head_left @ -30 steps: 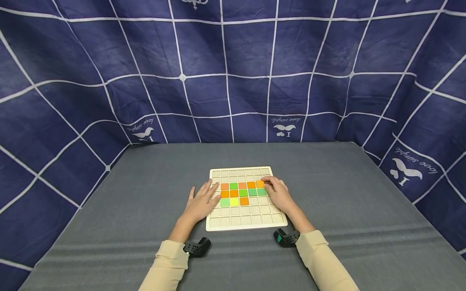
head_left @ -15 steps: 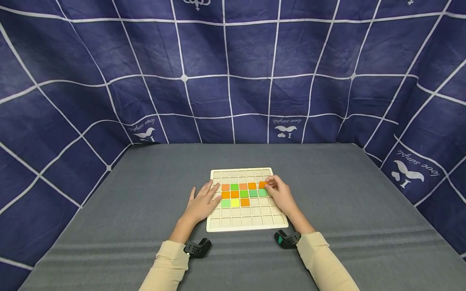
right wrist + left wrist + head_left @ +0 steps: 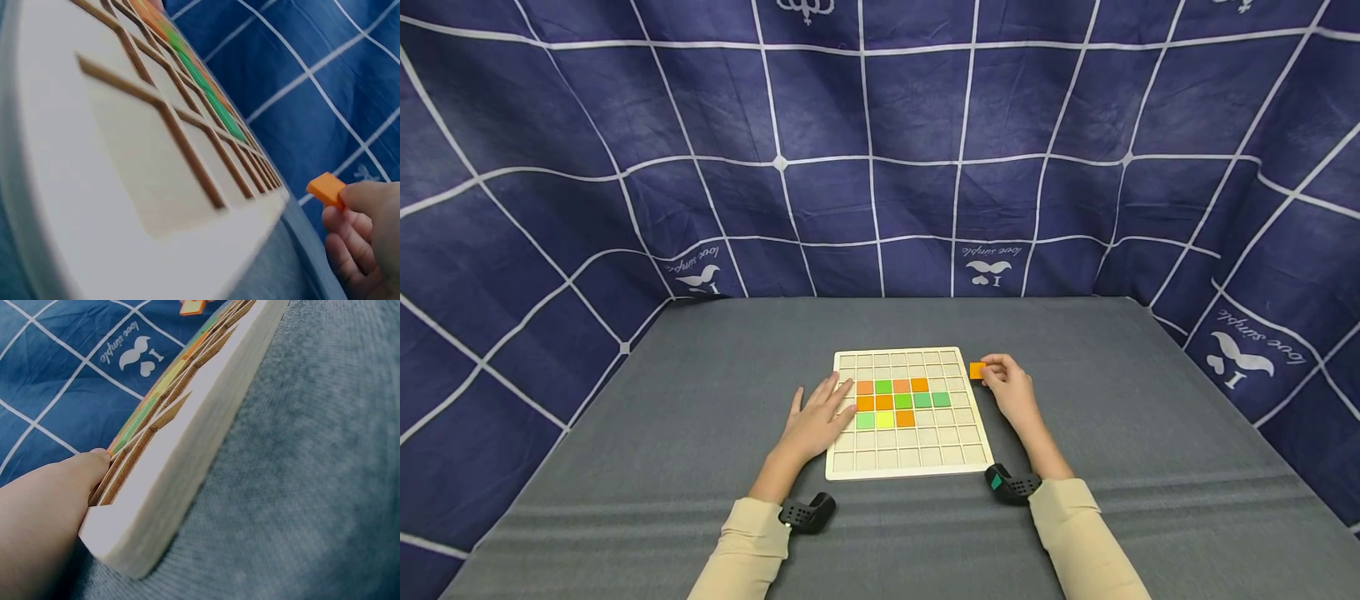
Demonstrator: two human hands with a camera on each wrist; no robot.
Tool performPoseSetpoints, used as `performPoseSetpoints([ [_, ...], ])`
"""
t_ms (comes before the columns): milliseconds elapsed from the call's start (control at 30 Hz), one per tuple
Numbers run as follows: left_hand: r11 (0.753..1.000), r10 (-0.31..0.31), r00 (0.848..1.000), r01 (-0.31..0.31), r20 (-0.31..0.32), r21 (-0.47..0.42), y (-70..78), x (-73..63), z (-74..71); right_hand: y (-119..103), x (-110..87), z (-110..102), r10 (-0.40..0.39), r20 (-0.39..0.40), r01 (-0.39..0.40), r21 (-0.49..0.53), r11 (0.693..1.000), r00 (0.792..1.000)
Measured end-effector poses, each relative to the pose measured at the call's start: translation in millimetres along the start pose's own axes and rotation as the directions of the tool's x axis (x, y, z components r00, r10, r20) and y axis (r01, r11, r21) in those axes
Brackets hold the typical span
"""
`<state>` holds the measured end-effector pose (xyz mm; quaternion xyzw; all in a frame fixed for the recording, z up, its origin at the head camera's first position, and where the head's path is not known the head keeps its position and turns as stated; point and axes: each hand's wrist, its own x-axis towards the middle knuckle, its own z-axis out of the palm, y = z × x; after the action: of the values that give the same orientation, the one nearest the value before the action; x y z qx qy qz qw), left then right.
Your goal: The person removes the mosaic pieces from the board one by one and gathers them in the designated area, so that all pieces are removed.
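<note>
A pale wooden grid board point(image 3: 910, 458) lies on the grey table, with several orange, green and yellow square tiles set in its middle rows. My left hand point(image 3: 814, 417) rests with spread, straight fingers on the board's left edge; in the left wrist view its thumb point(image 3: 94, 464) touches the board's rim. Just past the board's right edge, my right hand point(image 3: 1011, 390) pinches an orange square tile point(image 3: 977, 371) between thumb and fingers. The right wrist view shows this orange tile point(image 3: 326, 189) held in the air beside the board, with the other fingers curled below.
Grey cloth point(image 3: 737, 358) covers the table around the board. A dark blue curtain point(image 3: 910, 200) with white grid lines hangs behind and at both sides. Black bands point(image 3: 808, 512) sit on both wrists.
My right hand has lifted the orange tile out of the right end of the top tile row and carried it right, off the board. The left hand stays in place.
</note>
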<state>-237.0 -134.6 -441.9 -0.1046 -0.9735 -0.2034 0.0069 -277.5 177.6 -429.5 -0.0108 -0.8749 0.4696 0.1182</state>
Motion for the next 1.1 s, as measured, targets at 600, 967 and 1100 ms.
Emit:
performPoseSetpoints([
  [600,1.000,-0.002,1.000,0.002,0.004,0.005,-0.7,1.2,1.1,17,3.9,-1,0.002,0.005,-0.001,-0.167,0.986,1.000],
  [967,1.000,0.006,1.000,-0.006,-0.014,-0.006,0.4,0.5,-0.2,11,0.1,0,-0.030,-0.044,0.019,-0.221,0.975,0.999],
  [1100,1.000,0.007,1.000,-0.007,-0.013,-0.003,0.3,0.5,0.0,10,0.1,0,-0.035,-0.046,0.023,-0.232,0.973,0.998],
])
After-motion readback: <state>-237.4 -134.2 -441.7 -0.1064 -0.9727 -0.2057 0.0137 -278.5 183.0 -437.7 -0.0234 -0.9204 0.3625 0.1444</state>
